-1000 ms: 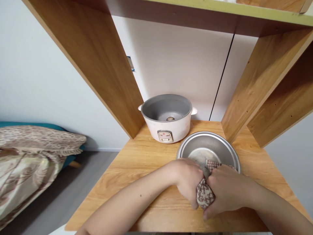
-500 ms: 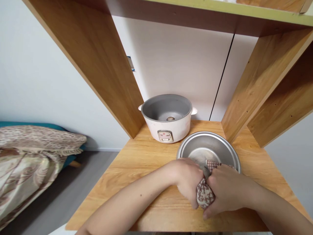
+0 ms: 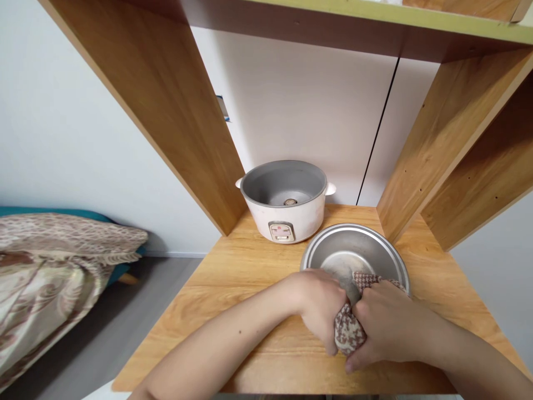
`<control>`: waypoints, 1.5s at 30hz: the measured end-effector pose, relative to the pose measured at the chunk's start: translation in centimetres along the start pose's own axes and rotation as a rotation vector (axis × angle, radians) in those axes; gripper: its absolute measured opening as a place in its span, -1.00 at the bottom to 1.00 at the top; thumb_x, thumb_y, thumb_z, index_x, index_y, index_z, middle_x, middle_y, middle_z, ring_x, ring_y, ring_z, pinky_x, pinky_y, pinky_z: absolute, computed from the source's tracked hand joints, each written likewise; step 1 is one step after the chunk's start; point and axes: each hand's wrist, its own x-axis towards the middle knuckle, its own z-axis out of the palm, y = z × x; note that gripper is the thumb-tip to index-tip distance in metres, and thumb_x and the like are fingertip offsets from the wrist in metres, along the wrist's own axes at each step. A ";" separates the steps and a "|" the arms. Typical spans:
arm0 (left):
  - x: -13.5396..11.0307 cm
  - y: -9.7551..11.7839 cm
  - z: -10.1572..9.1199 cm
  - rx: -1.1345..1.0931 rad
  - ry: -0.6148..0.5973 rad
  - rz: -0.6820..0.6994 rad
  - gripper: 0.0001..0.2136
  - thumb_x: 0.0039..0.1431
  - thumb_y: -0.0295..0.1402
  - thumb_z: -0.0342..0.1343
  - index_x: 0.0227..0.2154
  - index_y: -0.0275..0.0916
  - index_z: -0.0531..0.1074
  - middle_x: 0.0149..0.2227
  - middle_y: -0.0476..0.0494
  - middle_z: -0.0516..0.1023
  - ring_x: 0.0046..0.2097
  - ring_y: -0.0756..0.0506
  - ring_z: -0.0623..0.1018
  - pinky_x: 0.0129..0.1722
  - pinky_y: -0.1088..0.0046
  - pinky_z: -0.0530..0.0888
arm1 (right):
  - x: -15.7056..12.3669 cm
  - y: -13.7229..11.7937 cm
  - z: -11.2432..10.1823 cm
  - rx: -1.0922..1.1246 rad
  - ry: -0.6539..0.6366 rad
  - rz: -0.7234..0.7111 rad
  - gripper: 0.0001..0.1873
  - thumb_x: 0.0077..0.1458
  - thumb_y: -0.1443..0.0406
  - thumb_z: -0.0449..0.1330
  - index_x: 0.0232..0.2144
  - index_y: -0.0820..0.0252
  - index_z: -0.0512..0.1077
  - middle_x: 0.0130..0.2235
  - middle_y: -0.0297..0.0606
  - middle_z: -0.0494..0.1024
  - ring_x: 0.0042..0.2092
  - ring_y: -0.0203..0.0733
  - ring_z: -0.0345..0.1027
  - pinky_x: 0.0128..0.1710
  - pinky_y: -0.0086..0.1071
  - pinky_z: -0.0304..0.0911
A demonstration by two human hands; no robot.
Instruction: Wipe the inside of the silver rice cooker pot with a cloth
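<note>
Our left hand (image 3: 318, 308) and right hand (image 3: 385, 328) both clench the cloth (image 3: 348, 332) against the pot (image 3: 353, 253) rim (cooker (image 3: 284, 201) behind) on the tabletop (image 3: 233, 283).

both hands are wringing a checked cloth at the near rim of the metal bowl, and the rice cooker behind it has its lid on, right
Not quite. The head view shows the rice cooker open, no lid, its grey inside visible. The rest holds: the left hand and right hand grip the checked cloth at the near rim of the metal bowl.

Pan's (image 3: 353, 250) near rim hidden behind both hands; cloth (image 3: 348, 332) mostly covered; bedding (image 3: 50, 272) cut off at left edge.
</note>
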 end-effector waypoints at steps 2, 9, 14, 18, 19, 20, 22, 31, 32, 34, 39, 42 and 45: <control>0.0 0.0 0.1 0.004 0.002 0.009 -0.71 -0.25 -0.13 0.31 -0.39 -0.11 0.60 -0.32 -0.10 0.69 -0.32 -0.20 0.62 -0.36 0.33 0.48 | 0.0 -0.1 0.0 -0.010 0.002 0.009 -0.15 -0.09 -0.41 0.04 -0.41 0.19 0.64 -0.44 -0.06 0.60 -0.31 0.14 0.47 -0.29 -0.12 0.26; 0.1 -0.2 0.2 0.008 0.019 0.030 -0.69 -0.24 -0.14 0.31 -0.35 -0.08 0.61 -0.31 -0.09 0.69 -0.31 -0.20 0.62 -0.38 0.34 0.46 | -0.1 -0.4 -0.4 -0.052 -0.023 0.032 -0.17 -0.09 -0.40 0.08 -0.39 0.21 0.65 -0.43 -0.05 0.61 -0.31 0.12 0.49 -0.29 -0.15 0.26; 0.1 -0.2 0.2 0.014 0.019 0.013 -0.69 -0.23 -0.13 0.30 -0.35 -0.10 0.60 -0.31 -0.09 0.69 -0.31 -0.20 0.61 -0.41 0.34 0.45 | -0.1 -0.4 -0.2 -0.063 -0.006 0.029 -0.14 -0.10 -0.43 0.04 -0.42 0.20 0.65 -0.46 -0.07 0.60 -0.35 0.11 0.49 -0.35 -0.16 0.24; -0.1 0.0 -0.1 0.016 0.010 0.009 -0.70 -0.22 -0.14 0.30 -0.36 -0.12 0.60 -0.32 -0.10 0.69 -0.32 -0.19 0.61 -0.40 0.35 0.46 | -0.1 -0.5 -0.1 -0.076 0.000 0.037 -0.15 -0.12 -0.43 0.06 -0.43 0.19 0.64 -0.48 -0.08 0.60 -0.36 0.11 0.49 -0.40 -0.18 0.22; -0.1 0.1 -0.1 0.020 0.006 0.005 -0.71 -0.22 -0.14 0.30 -0.38 -0.12 0.60 -0.32 -0.10 0.69 -0.32 -0.18 0.61 -0.40 0.36 0.46 | -0.1 -0.5 -0.1 -0.078 0.001 0.037 -0.16 -0.12 -0.42 0.08 -0.43 0.19 0.64 -0.48 -0.09 0.60 -0.36 0.11 0.49 -0.41 -0.19 0.21; -0.1 0.2 -0.2 0.024 0.001 -0.001 -0.72 -0.22 -0.14 0.31 -0.39 -0.13 0.59 -0.33 -0.10 0.69 -0.33 -0.18 0.61 -0.41 0.36 0.45 | -0.1 -0.5 -0.1 -0.081 0.001 0.036 -0.18 -0.13 -0.42 0.10 -0.43 0.19 0.64 -0.47 -0.09 0.60 -0.35 0.11 0.49 -0.41 -0.20 0.21; -0.2 0.3 -0.3 0.029 -0.011 -0.011 -0.75 -0.21 -0.14 0.31 -0.44 -0.13 0.58 -0.35 -0.09 0.68 -0.35 -0.17 0.60 -0.42 0.36 0.45 | 0.0 -0.5 -0.1 -0.084 0.009 0.030 -0.20 -0.13 -0.40 0.13 -0.42 0.18 0.64 -0.46 -0.09 0.61 -0.34 0.12 0.50 -0.40 -0.20 0.21; -0.1 0.2 -0.1 0.019 0.003 -0.016 -0.77 -0.23 -0.14 0.33 -0.51 -0.15 0.58 -0.42 -0.11 0.67 -0.42 -0.16 0.58 -0.43 0.35 0.47 | -0.2 -0.3 -0.2 -0.043 -0.004 0.014 -0.18 -0.09 -0.40 0.07 -0.45 0.20 0.64 -0.48 -0.07 0.60 -0.36 0.11 0.48 -0.34 -0.16 0.24; -0.1 0.1 0.0 0.017 0.009 -0.017 -0.77 -0.23 -0.14 0.33 -0.51 -0.15 0.58 -0.43 -0.10 0.67 -0.42 -0.16 0.58 -0.42 0.35 0.48 | -0.2 -0.3 -0.2 -0.029 -0.006 0.011 -0.20 -0.10 -0.39 0.09 -0.44 0.19 0.64 -0.47 -0.08 0.60 -0.36 0.10 0.47 -0.33 -0.16 0.25; 0.0 0.1 0.0 0.004 0.015 -0.008 -0.78 -0.24 -0.15 0.33 -0.51 -0.14 0.58 -0.42 -0.10 0.67 -0.40 -0.16 0.59 -0.41 0.36 0.49 | -0.2 0.0 -0.2 0.003 -0.005 0.001 -0.24 -0.12 -0.37 0.11 -0.43 0.16 0.63 -0.47 -0.11 0.59 -0.36 0.08 0.47 -0.34 -0.18 0.25; 0.0 0.1 -0.2 0.019 -0.037 -0.016 -0.74 -0.26 -0.11 0.32 -0.49 -0.14 0.59 -0.40 -0.12 0.67 -0.40 -0.18 0.59 -0.41 0.33 0.49 | 0.2 0.6 0.0 0.056 -0.003 -0.065 -0.29 -0.14 -0.33 0.14 -0.39 0.14 0.63 -0.44 -0.16 0.60 -0.36 0.02 0.46 -0.36 -0.22 0.26; 0.0 0.1 -0.3 0.029 -0.046 -0.014 -0.71 -0.25 -0.07 0.31 -0.49 -0.15 0.58 -0.39 -0.14 0.68 -0.38 -0.20 0.60 -0.42 0.33 0.48 | 0.4 0.7 -0.1 0.066 -0.041 -0.067 -0.29 -0.16 -0.33 0.15 -0.39 0.14 0.63 -0.42 -0.15 0.62 -0.37 0.01 0.47 -0.37 -0.23 0.27; 0.0 0.1 -0.2 0.037 -0.036 -0.020 -0.71 -0.26 -0.06 0.31 -0.50 -0.15 0.58 -0.38 -0.14 0.68 -0.37 -0.19 0.61 -0.41 0.34 0.48 | 0.5 0.6 -0.3 0.081 -0.058 -0.056 -0.30 -0.16 -0.32 0.17 -0.39 0.14 0.63 -0.42 -0.14 0.62 -0.37 0.02 0.47 -0.38 -0.22 0.28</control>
